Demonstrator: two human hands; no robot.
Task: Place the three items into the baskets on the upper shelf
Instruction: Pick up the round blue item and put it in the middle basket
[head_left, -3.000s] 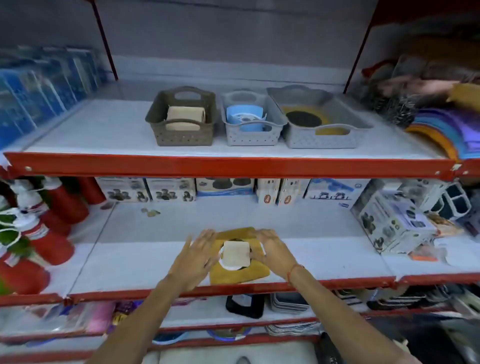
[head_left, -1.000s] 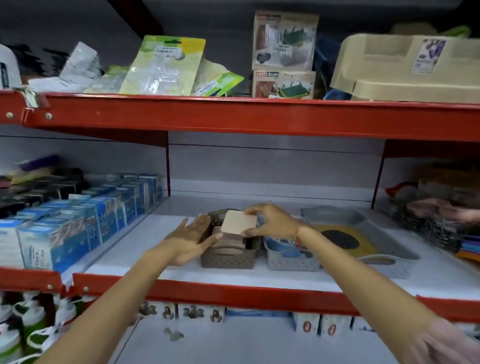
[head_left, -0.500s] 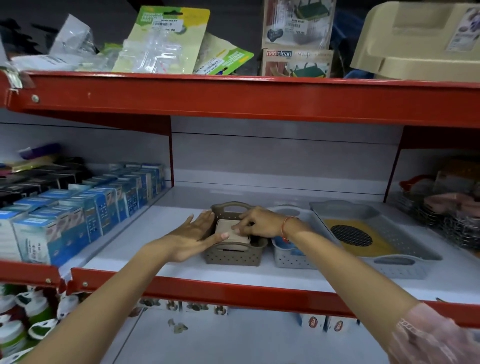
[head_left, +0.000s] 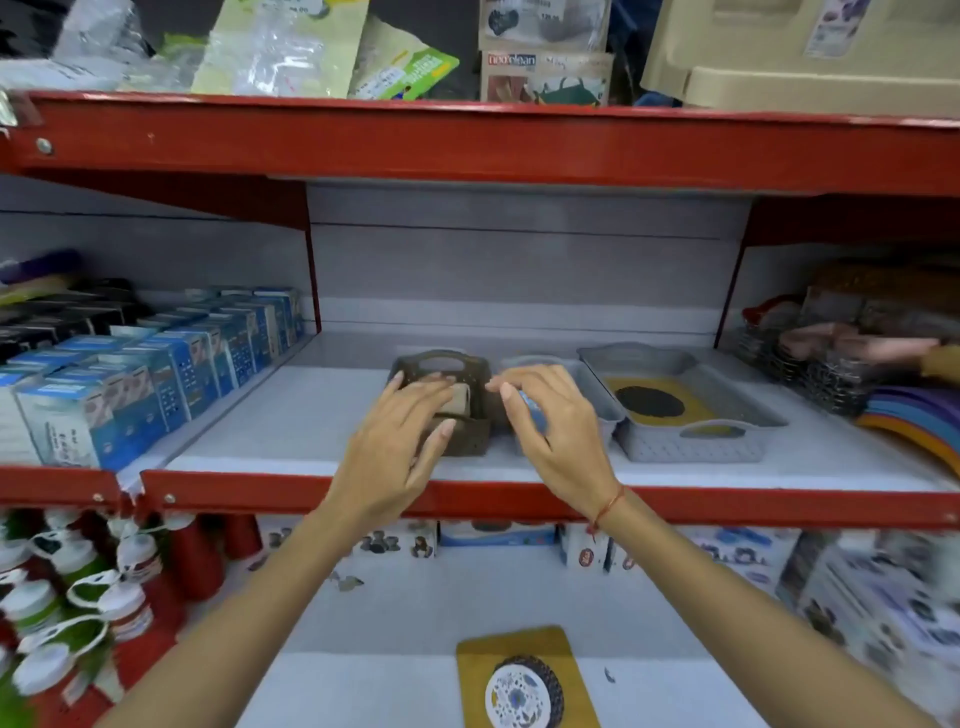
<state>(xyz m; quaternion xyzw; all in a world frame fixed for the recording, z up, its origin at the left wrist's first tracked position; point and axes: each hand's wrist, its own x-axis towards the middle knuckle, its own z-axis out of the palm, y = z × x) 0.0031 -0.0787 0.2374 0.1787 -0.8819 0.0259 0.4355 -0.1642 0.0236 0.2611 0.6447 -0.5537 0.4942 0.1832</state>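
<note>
Three baskets stand in a row on the upper shelf. The brown basket (head_left: 467, 441) holds beige square pads (head_left: 460, 400). Beside it is a small grey basket (head_left: 597, 395) with something blue inside, mostly hidden by my right hand. The wide grey basket (head_left: 696, 441) holds a yellow mat with a black disc (head_left: 649, 401). My left hand (head_left: 395, 441) hovers in front of the brown basket, fingers spread, holding nothing. My right hand (head_left: 550, 426) hangs open in front of the small grey basket. On the lower shelf lies a yellow mat (head_left: 524, 675) with a round patterned disc (head_left: 524, 693) on it.
Blue boxes (head_left: 156, 374) fill the upper shelf's left side. Wire baskets and coloured plates (head_left: 914, 410) crowd its right. A red shelf beam (head_left: 467, 150) runs overhead. Red-and-white bottles (head_left: 78, 597) stand at the lower left, printed cartons (head_left: 883, 597) at the lower right.
My right hand has let go of the beige pad, which now lies in the brown basket. Both hands have drawn back toward me, open.
</note>
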